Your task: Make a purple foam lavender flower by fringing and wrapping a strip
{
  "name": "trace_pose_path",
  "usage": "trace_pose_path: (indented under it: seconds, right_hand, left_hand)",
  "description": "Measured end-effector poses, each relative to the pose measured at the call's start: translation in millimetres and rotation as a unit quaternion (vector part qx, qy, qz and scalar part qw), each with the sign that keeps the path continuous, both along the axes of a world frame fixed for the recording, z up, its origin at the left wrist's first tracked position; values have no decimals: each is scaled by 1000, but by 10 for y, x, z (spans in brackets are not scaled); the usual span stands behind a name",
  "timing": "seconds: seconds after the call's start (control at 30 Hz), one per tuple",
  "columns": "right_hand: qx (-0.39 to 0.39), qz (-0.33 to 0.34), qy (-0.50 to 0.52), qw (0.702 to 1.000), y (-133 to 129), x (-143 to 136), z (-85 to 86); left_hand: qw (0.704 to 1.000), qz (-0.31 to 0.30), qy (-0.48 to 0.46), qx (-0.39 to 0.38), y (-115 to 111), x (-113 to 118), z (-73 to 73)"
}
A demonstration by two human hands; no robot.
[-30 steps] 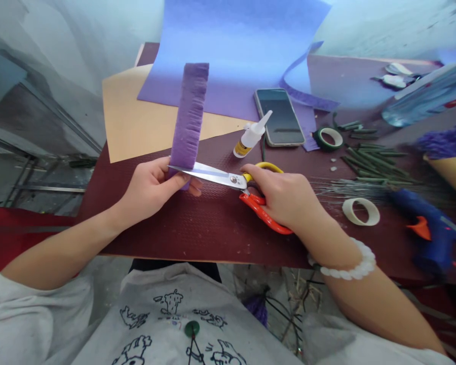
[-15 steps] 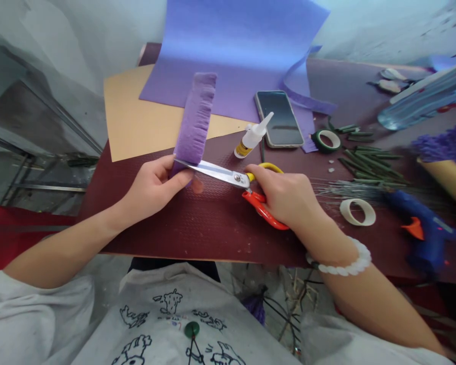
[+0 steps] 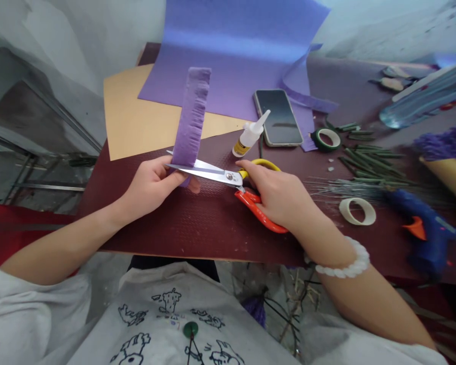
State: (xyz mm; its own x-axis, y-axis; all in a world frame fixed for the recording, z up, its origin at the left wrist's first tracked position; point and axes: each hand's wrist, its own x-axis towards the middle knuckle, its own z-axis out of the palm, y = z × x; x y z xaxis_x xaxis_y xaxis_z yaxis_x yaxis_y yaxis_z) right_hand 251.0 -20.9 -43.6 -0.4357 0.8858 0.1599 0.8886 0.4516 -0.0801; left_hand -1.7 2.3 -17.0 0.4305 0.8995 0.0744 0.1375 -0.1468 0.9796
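Note:
My left hand pinches the lower end of a purple fringed strip, which stands up with short slits along its right edge. In my right hand is a pair of scissors with one yellow and one red handle. Their blades are parted around the strip just above my left fingers, one blade in front and the other tip showing behind it. A small white glue bottle stands just beyond the scissors.
Behind lie a large purple sheet, a tan sheet and a phone. To the right are green tape, green stem pieces, wires, a white tape roll, a blue glue gun and a clear bottle.
The scissors have opened and shifted slightly left, their blades now spread around the strip. The strip's upper end has moved a little left and up.

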Motion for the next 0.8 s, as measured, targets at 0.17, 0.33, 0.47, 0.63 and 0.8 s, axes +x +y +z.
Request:
trace_pose_path:
  seconds: [0.17,0.33,0.47,0.63,0.8]
  right_hand:
    - [11,-16,-28,999,18,-14,-5]
    - [25,-29,-46,998,58,-15,-28]
    - [27,-24,-31,999,48,3,-28]
    - [-4,25,33,999,20,31,3]
    - [-24,29,49,998,31,28,2]
  left_hand:
    - [1000,7,11,5,-5,-7,-13]
    - [1000,3,-5,-17,3,-18,-29]
    - [1000,12,1,-24,-5,-11,-13]
    - [1000,5,-19,-16,-19,1,6]
    - [999,23,-28,-23,-19,6,5]
